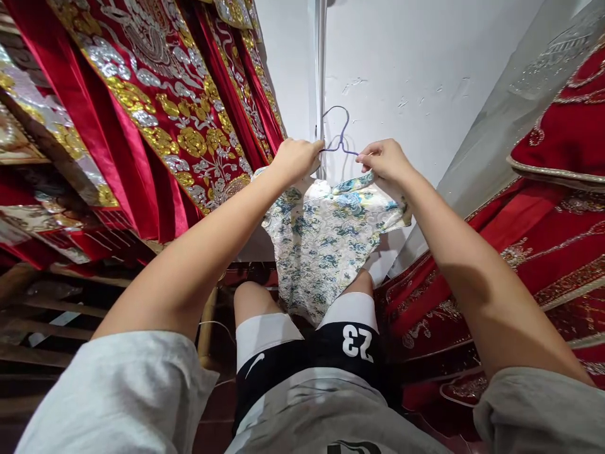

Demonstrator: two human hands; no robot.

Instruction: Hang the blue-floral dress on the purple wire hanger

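- While the left hand is gripping one arm of a purple wire hanger, its fingers are folding closed around the wire.
- The right hand is pinching the hanger's other arm between thumb and fingers; whether it is also gripping cloth, I cannot tell.
- The hanger's hook is rising between the two hands, in front of a white wall.
- The floral garment is hanging just below the hands, between the two forearms, with its neckline lying near the wire and its collar edge running close beside the right hand.
- The garment's lower part is drooping over the person's thighs and reaching the black-and-white shorts.
- Red embroidered costumes are hanging left of the hands, and more red beaded clothing is filling the right side, well apart from the right hand.
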